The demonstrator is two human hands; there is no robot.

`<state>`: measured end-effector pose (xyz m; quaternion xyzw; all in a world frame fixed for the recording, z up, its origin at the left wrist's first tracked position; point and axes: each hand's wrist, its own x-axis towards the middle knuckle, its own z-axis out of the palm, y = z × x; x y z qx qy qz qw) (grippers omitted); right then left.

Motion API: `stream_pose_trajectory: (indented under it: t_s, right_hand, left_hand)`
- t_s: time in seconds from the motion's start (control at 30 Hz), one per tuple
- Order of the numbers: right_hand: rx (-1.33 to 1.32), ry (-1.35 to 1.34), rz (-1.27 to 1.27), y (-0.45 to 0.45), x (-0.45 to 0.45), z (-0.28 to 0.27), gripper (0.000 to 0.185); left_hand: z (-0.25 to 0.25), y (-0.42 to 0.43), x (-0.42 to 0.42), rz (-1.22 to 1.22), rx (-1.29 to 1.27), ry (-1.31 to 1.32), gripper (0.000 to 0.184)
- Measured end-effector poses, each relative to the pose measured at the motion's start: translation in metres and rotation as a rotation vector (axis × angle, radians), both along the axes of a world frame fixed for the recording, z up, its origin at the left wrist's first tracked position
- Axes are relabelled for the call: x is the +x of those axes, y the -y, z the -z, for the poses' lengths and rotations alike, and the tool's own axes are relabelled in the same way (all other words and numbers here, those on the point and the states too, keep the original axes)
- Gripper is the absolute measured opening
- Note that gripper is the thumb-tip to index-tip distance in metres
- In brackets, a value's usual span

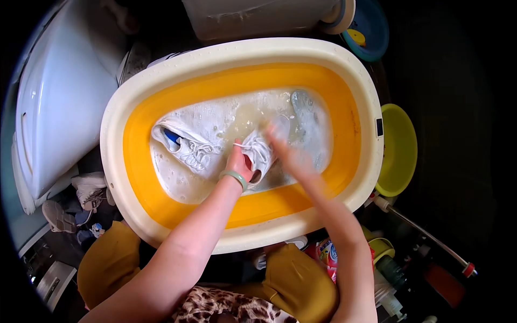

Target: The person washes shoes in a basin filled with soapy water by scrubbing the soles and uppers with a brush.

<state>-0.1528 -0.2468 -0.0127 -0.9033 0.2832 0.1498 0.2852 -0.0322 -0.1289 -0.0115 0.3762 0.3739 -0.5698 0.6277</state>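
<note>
Oval basin (243, 239), cream rim, yellow inner wall — soapy water inside. White sneaker (180, 142) lies left in the suds. Second shoe (259, 153) sits mid-basin, my left hand (239, 163) gripping its opening; right hand (278, 141) blurred at its toe — grip unclear.

The dark floor (54, 243) shows at eight o'clock. A glossy white fixture (70, 97) with bright reflections curves along ten o'clock. At twelve stands a pale container (258, 19); at one, a blue basin (377, 32). A lime-green basin (401, 151) sits at three, and a metal pole (425, 234) slants through four. The far right falls into deep shadow.
</note>
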Motion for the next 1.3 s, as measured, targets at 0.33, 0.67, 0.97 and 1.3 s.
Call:
stream_pose_trajectory:
  t_s: [0.33,0.67,0.97,1.3]
  right_hand:
    - [0.365,0.136,0.131,-0.072,-0.025,-0.026,0.049]
    - [0.351,0.355,0.288,-0.058,-0.024,0.009,0.046]
    - [0.166,0.042,0.173,-0.010,0.021,-0.001,0.042]
    - [0.210,-0.043,0.057,-0.039,-0.014,-0.025,0.041]
  left_hand:
    - [0.006,-0.001,0.003,-0.027,0.015,-0.042,0.062]
    - [0.028,-0.005,-0.002,-0.146,-0.166,-0.035,0.067]
    - [0.009,0.000,0.003,-0.090,0.019,-0.019,0.061]
    - [0.001,-0.003,0.001,-0.123,-0.033,0.022,0.069]
